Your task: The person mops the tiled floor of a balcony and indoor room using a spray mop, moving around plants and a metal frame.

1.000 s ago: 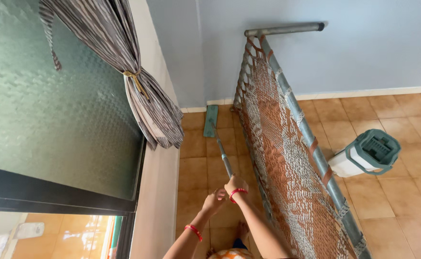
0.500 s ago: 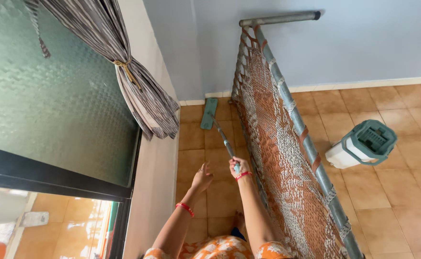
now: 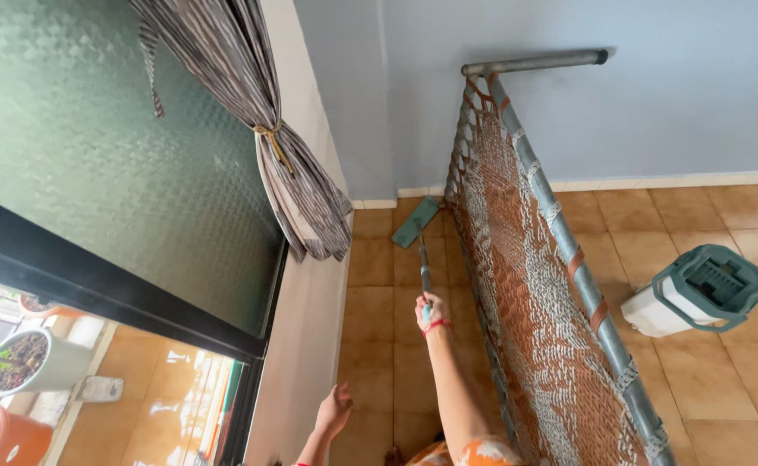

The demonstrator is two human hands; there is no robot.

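Teal mop head (image 3: 418, 222) is lying beside the cot frame (image 3: 560, 250); I'm gripping the mop pole (image 3: 424, 276) in my right hand (image 3: 430, 312), left hand (image 3: 336, 407) spread free, keeping strokes flat.

At our three o'clock we see a green and white mop bucket (image 3: 694, 289) lying on the brown tiled floor (image 3: 741, 380). From twelve to five o'clock a woven rope cot (image 3: 525, 293) stands on its side near the blue wall (image 3: 672, 103). At eleven o'clock a striped curtain (image 3: 297, 185) hangs tied beside the frosted glass window (image 3: 103, 164). At eight o'clock stand plant pots (image 3: 29, 362).
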